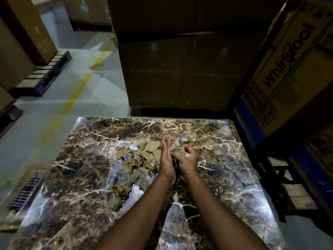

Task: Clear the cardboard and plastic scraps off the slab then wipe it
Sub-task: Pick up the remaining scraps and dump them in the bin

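Observation:
A brown marble slab (216, 159) with white veins fills the lower view. Torn cardboard scraps (126, 152) and crumpled clear plastic (117, 175) lie in a pile at its middle, left of my hands. More plastic and a yellowish wad (120, 191) sit nearer me. My right hand (186, 158) is curled around a bunch of scraps (178, 150). My left hand (166, 156) stands on edge, fingers straight and together, pressed against the right hand and the bunch.
Big cardboard boxes (180, 69) stand right behind the slab's far edge. A printed appliance carton (281, 69) leans at the right above wooden pallet boards (295, 193). At the left is grey floor with a yellow line (72, 98), a pallet (43, 76) and a floor grate (27, 190).

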Motion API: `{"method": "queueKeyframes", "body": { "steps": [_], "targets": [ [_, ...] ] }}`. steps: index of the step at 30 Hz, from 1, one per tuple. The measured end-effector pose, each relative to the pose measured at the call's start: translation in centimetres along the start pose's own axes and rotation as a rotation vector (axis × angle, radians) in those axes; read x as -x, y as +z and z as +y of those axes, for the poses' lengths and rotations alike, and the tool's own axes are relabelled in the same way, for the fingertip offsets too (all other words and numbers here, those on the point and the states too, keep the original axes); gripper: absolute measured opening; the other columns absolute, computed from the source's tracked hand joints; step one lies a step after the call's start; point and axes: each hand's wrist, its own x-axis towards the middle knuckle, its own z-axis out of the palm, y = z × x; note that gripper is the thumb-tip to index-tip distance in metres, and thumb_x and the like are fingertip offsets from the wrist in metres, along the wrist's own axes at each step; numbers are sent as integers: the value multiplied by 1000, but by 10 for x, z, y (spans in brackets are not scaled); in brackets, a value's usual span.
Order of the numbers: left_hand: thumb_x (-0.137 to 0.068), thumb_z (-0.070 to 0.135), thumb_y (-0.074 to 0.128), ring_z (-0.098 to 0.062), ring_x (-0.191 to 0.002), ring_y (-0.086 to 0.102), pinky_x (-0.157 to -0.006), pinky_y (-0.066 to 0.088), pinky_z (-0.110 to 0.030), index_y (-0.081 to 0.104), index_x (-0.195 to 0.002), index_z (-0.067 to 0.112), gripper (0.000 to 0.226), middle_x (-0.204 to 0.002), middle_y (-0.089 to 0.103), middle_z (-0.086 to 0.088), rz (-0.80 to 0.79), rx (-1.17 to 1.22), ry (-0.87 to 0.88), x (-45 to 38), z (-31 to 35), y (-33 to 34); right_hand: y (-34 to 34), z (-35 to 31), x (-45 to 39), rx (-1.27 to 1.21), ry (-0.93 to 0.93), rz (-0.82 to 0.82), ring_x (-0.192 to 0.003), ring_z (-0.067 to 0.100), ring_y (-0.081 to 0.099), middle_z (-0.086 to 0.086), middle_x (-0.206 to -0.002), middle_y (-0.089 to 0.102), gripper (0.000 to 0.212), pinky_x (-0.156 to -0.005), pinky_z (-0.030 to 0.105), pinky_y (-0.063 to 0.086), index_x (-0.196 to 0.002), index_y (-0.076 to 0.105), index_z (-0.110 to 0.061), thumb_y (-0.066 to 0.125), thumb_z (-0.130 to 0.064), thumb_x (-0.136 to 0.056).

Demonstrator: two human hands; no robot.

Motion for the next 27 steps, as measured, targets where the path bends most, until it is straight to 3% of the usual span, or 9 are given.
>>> {"method": "queueKeyframes", "body": {
  "steps": [5, 9, 11, 15, 17, 20, 22, 25, 27],
  "targets": [
    [-99, 56, 26, -18, -147, 31, -123, 19, -53, 32, -154, 32, 60, -162, 32, 4, -42, -12, 23, 0, 12, 3, -2, -4, -7, -9, -1, 103, -68, 21, 61, 7, -82, 69, 32, -59, 29, 50, -77, 60, -21, 74, 8, -75],
    [-99, 65, 17, -18, -145, 29, -117, 2, -62, 40, -147, 35, 61, -154, 46, 8, 23, -160, 73, -6, 21, -19, -15, -8, -19, -262, 118, 169, -87, 31, 69, 19, -108, 70, 35, -81, 49, 58, -93, 64, -22, 73, 10, -80],
    [-102, 62, 18, -22, -145, 33, -116, 8, -61, 48, -141, 33, 58, -149, 52, 5, 58, -185, 68, -9, 17, -35, -21, -12, -24, -358, 129, 165, -89, 30, 66, 21, -112, 67, 35, -80, 47, 57, -96, 62, -22, 69, 9, -83],
    [-105, 55, 25, -26, -137, 39, -105, 28, -41, 52, -137, 29, 49, -151, 46, -8, 157, -240, -10, -1, -2, -51, -19, -23, -25, -550, 122, 142, -79, 26, 63, 21, -107, 64, 32, -71, 38, 53, -101, 57, -25, 64, 5, -92],
    [-104, 57, 30, -24, -133, 42, -106, 31, -44, 52, -141, 27, 53, -150, 46, -9, 169, -264, -86, 8, -12, -50, -15, -29, -25, -641, 141, 122, -82, 27, 63, 17, -104, 64, 31, -73, 39, 52, -108, 54, -26, 62, 1, -94],
    [-80, 84, 47, -27, -135, 47, -114, 33, -56, 49, -142, 34, 79, -144, 54, -2, 42, -289, -169, 22, -19, -49, -10, -40, -25, -739, 133, 89, -86, 27, 65, 11, -99, 66, 34, -71, 38, 57, -118, 48, -24, 61, -3, -95],
    [-64, 87, 63, -19, -127, 57, -108, 44, -52, 52, -136, 38, 89, -137, 61, 2, -93, -360, -140, 26, -22, -54, -9, -47, -26, -766, 105, 63, -84, 25, 65, 8, -93, 65, 27, -63, 34, 59, -107, 50, -25, 60, -3, -95],
    [-74, 56, 81, -2, -110, 63, -93, 51, -28, 55, -126, 40, 61, -122, 65, 16, -323, -719, -3, 26, -20, -68, -12, -57, -33, -780, 82, 47, -84, 25, 66, 7, -94, 66, 27, -68, 38, 59, -100, 51, -29, 61, -4, -94],
    [-83, 33, 80, -3, -96, 64, -86, 52, -28, 60, -118, 37, 41, -106, 68, 17, -348, -1018, 105, 18, -20, -77, -16, -62, -36, -758, 52, 26, -92, 29, 65, 8, -98, 68, 26, -79, 47, 54, -103, 55, -29, 63, -7, -92]
  ]
}}
